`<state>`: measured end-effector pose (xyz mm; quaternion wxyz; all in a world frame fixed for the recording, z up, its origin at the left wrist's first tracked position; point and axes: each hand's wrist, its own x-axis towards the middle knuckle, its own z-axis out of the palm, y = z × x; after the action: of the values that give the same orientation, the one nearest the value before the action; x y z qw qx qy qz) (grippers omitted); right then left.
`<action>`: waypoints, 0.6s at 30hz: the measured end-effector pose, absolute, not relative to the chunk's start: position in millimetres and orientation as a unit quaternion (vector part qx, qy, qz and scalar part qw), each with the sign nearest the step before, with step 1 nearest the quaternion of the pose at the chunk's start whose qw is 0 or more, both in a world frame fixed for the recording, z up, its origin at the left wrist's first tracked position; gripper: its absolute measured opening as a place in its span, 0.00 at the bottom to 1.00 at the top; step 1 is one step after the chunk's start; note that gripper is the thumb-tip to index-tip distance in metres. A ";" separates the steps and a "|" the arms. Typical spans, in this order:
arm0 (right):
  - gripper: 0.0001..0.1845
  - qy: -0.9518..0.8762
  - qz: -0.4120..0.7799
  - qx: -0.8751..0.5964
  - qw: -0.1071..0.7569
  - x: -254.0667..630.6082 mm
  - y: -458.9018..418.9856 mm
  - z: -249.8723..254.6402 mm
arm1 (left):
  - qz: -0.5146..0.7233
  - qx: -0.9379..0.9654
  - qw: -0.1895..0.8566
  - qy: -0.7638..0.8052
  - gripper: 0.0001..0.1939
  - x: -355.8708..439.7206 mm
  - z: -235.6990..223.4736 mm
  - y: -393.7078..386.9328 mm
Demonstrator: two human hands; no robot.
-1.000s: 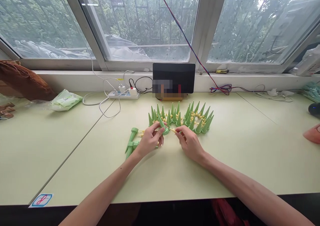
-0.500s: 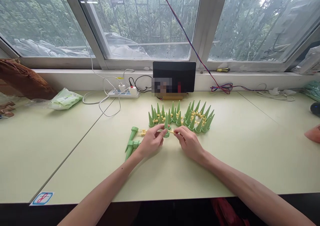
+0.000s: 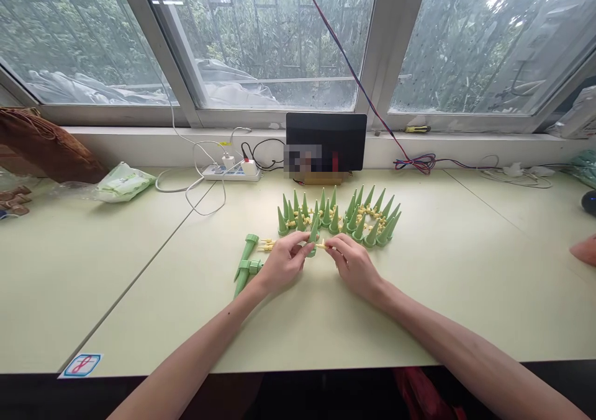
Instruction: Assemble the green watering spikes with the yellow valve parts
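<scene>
My left hand [image 3: 285, 260] is closed on a green plastic spike [image 3: 313, 229], its point upward and tilted slightly right. Between the fingertips of my right hand [image 3: 352, 260] is a small yellow valve piece [image 3: 321, 244], its end close to the side of the spike; whether they touch I cannot tell. Behind my hands, several green spikes [image 3: 371, 239] stand upright in ring-like groups, with small yellow pieces [image 3: 367, 210] among them. Left of my left hand, more green spikes [image 3: 243, 276] lie on the table beside loose yellow pieces [image 3: 266, 246].
A dark screen [image 3: 342, 139] stands at the back by the window. A power strip [image 3: 235, 173] with white cables and a green-white packet [image 3: 125, 183] lie to its left. Bundled red-blue wire [image 3: 416, 163] sits right of it. Another person's hand [image 3: 584, 251] shows at the right edge.
The spike in my left hand has tilted slightly to the right. The yellow piece in my right hand now sits a little apart from where it met the spike. The view has shifted slightly.
</scene>
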<state>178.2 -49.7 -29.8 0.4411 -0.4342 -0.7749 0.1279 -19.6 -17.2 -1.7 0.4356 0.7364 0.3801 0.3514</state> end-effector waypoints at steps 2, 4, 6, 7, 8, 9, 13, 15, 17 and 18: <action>0.11 -0.776 0.128 -0.435 0.438 178.0 -49.6 -29.8 | 0.354 0.745 0.420 0.379 0.15 -19.6 -3.0 -16.9; 0.11 -0.777 0.127 -0.437 0.435 177.7 -49.5 -30.0 | 0.355 0.747 0.415 0.379 0.16 -19.7 -3.6 -16.9; 0.10 -0.775 0.128 -0.440 0.434 177.4 -49.6 -30.2 | 0.353 0.744 0.421 0.380 0.16 -19.7 -3.3 -17.2; 0.10 -0.774 0.131 -0.441 0.435 177.3 -49.8 -30.3 | 0.351 0.741 0.427 0.381 0.16 -19.7 -2.7 -17.5; 0.09 -0.771 0.134 -0.442 0.438 177.3 -50.0 -30.3 | 0.351 0.736 0.434 0.383 0.16 -19.6 -1.8 -17.8; 0.08 -0.767 0.138 -0.443 0.443 177.3 -50.3 -30.2 | 0.351 0.730 0.442 0.386 0.16 -19.5 -0.9 -18.1; 0.09 -0.755 0.146 -0.451 0.454 177.9 -50.9 -29.2 | 0.354 0.714 0.459 0.393 0.17 -19.0 2.2 -19.2; 0.10 -0.757 0.138 -0.453 0.450 178.2 -50.3 -29.1 | 0.352 0.713 0.463 0.392 0.17 -18.8 2.2 -19.6; 0.10 -0.762 0.130 -0.448 0.450 178.4 -49.4 -29.6 | 0.349 0.712 0.465 0.393 0.17 -18.5 1.2 -20.2; 0.09 -0.764 0.128 -0.443 0.451 178.5 -48.9 -30.2 | 0.347 0.711 0.467 0.395 0.18 -18.3 0.5 -20.6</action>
<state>178.5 -48.9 -30.2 0.4511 -0.4434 -0.7639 0.1279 -18.3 -20.6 0.5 0.4668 0.7110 0.3953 0.3469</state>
